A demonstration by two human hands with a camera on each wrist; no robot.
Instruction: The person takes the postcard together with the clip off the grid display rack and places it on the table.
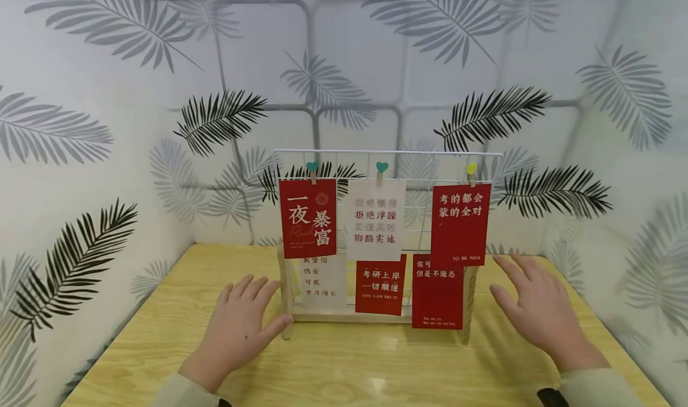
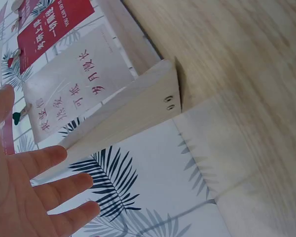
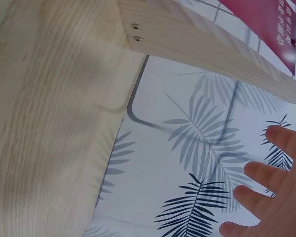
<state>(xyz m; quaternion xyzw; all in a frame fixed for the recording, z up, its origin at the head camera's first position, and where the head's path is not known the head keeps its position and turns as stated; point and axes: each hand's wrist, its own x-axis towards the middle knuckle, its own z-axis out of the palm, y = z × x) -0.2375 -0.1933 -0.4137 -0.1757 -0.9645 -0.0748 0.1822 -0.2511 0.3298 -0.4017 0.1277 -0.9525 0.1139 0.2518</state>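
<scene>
A white wire grid rack (image 1: pixel 387 152) with wooden side posts stands upright on the table, hung with cards in two rows. On top are a red card (image 1: pixel 307 216), a white card (image 1: pixel 374 239) and another red card (image 1: pixel 462 228). Below hang a white card (image 1: pixel 325 284), a small red card (image 1: pixel 378 299) and a larger red card (image 1: pixel 438 302), partly covered from above. My left hand (image 1: pixel 239 323), fingers spread, is beside the left wooden post (image 2: pixel 133 106); whether the thumb touches it I cannot tell. Right of the rack, my right hand (image 1: pixel 543 311) holds nothing, fingers extended near the right post (image 3: pixel 202 44).
Small wooden clips with heart tops, two teal (image 1: pixel 313 166) and one yellow (image 1: pixel 472 168), hold the upper cards. The light wooden table (image 1: pixel 344 371) reaches back to walls (image 1: pixel 145 96) covered with a leaf print.
</scene>
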